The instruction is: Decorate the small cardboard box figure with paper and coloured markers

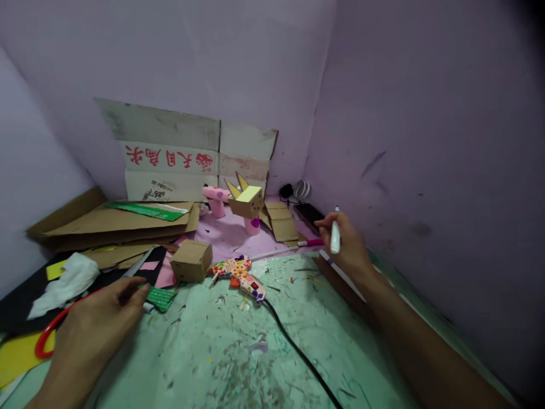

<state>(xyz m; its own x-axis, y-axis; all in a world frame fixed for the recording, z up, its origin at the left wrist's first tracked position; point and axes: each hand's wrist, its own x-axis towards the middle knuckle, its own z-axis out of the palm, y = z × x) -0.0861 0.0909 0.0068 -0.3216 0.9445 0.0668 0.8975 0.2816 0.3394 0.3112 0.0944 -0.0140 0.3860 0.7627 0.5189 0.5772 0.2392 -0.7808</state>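
My right hand (347, 241) is closed around a white marker pen (335, 236), held up over the right side of the table. My left hand (102, 318) is low at the left, fingers loosely curved, with a gap between thumb and forefinger. Its fingertips are beside a green corrugated piece (160, 298); I cannot tell whether they touch. Red-handled scissors (46, 341) lie partly hidden behind that hand. Between the hands are a small cardboard box (191, 261) and a flower-patterned glue gun (242, 275) with a black cord.
Behind stands a cardboard figure with a box head (247, 201) and pointed ears on pink parts. Cardboard sheets (128, 224) and crumpled white tissue (68, 284) lie left. A phone (309, 216) and a roll of tape (302, 189) are near the right wall.
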